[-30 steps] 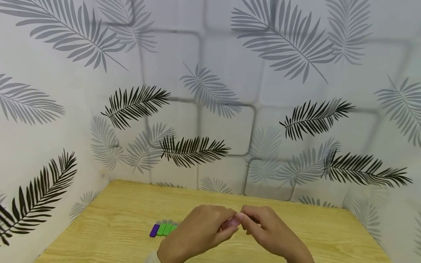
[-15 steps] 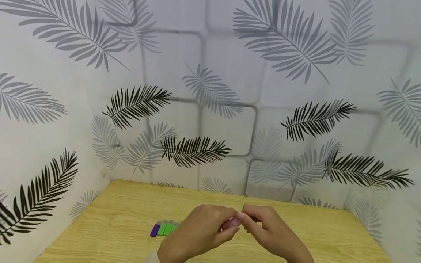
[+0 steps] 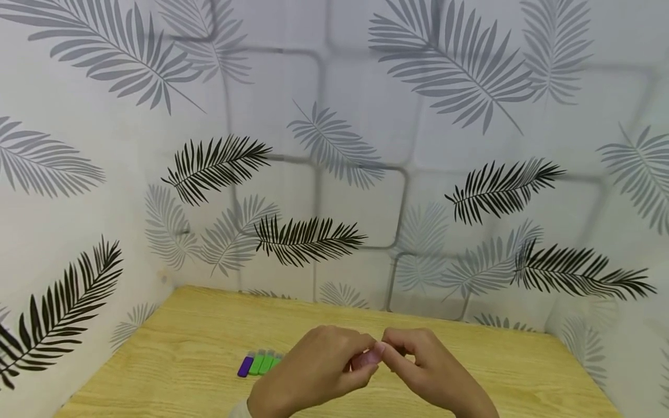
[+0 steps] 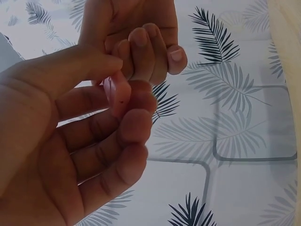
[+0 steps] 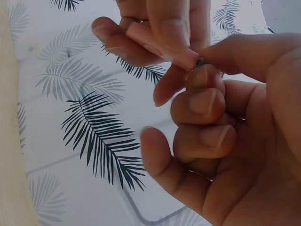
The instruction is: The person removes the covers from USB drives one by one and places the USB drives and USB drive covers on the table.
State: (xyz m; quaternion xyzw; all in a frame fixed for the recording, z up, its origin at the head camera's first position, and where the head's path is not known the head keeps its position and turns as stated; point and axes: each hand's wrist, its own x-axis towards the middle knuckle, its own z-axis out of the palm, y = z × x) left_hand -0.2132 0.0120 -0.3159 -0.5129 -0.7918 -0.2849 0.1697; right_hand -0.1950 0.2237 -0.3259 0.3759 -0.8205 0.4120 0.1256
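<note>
My left hand (image 3: 319, 371) pinches a small flat pink USB stick (image 5: 141, 35) between thumb and fingers, held up above the table. In the left wrist view the pink body of the stick shows beneath my thumb, over the forefinger. My right hand (image 3: 436, 371) pinches the stick's other end with thumb and forefinger, its other fingers curled in. A dark bit shows at that end in the right wrist view; the fingertips cover most of it. The two hands meet at the stick.
Left of my left hand, a purple stick (image 3: 245, 366) and several green sticks (image 3: 258, 364) with clear ends lie in a row on the wood-grain table (image 3: 209, 313). My left hand hides part of the row. Leaf-patterned sheeting (image 3: 360, 203) stands behind the table.
Both hands stay in nearly the same place. The left hand and the pink USB stick have tilted slightly; the right hand keeps its pinch. The sticks on the table have not moved.
</note>
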